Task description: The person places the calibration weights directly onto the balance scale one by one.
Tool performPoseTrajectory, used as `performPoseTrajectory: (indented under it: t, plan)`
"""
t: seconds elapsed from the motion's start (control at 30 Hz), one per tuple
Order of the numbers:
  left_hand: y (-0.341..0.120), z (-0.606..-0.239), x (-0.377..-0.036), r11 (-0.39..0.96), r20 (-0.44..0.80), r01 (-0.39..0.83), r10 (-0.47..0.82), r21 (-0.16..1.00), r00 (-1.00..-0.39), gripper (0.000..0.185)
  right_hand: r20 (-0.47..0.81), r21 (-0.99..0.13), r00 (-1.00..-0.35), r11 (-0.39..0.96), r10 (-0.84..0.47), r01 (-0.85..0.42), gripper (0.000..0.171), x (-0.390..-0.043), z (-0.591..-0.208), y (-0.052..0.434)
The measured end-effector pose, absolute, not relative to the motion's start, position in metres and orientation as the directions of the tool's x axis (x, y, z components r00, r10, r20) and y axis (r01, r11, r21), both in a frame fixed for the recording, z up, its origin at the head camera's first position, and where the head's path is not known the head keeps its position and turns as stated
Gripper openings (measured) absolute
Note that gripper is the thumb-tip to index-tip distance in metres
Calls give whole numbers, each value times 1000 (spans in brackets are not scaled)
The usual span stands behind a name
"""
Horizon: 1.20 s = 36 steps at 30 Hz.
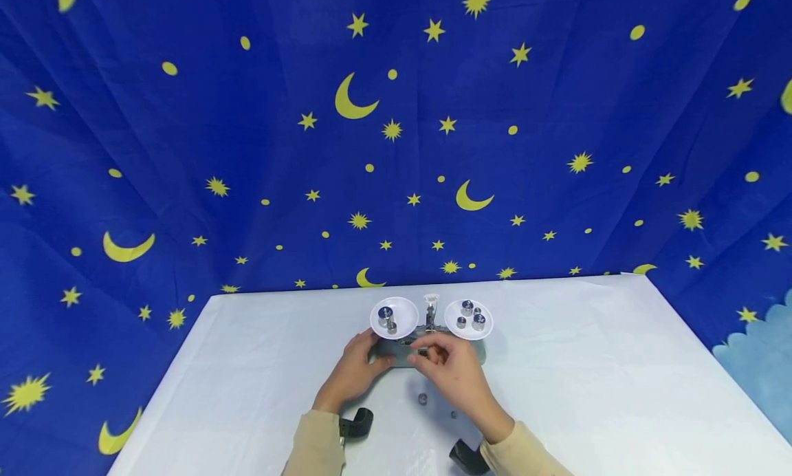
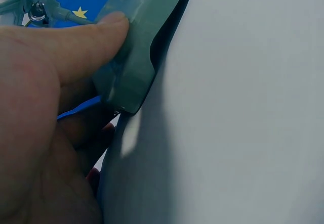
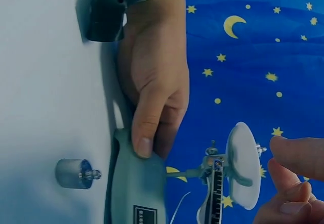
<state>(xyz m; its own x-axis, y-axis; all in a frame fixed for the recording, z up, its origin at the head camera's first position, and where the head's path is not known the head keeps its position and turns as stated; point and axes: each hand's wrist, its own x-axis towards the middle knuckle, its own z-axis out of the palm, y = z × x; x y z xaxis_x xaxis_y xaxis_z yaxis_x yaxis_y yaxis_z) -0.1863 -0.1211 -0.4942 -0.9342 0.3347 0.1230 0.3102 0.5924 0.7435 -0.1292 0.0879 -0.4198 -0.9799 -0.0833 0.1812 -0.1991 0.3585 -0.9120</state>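
A green-grey balance scale (image 1: 396, 353) stands on the table. Its left white pan (image 1: 405, 311) carries two metal weights (image 1: 386, 316); the right pan (image 1: 470, 329) carries several weights (image 1: 479, 320). My left hand (image 1: 354, 369) grips the left end of the base, thumb on the front face, as the left wrist view shows at the base corner (image 2: 139, 47). In front of the beam, my right hand (image 1: 454, 369) has its index finger stretched out and other fingers bent. No object shows in its fingers (image 3: 293, 153) in the right wrist view.
On the table in front of the scale stand a metal weight (image 1: 423, 398) and a smaller one (image 1: 454, 415). Black wrist devices (image 1: 356, 423) sit at both sleeves. A blue curtain (image 1: 408, 153) with yellow stars and moons hangs behind the white table (image 1: 606, 380).
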Motion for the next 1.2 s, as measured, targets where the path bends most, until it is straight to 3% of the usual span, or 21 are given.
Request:
performPoseTrajectory:
  t: [1.2]
  plan:
    - [-121, -492, -185, 601, 70, 259, 319, 756, -945, 62, 6, -954, -986, 296, -167, -56, 21, -134, -454, 110]
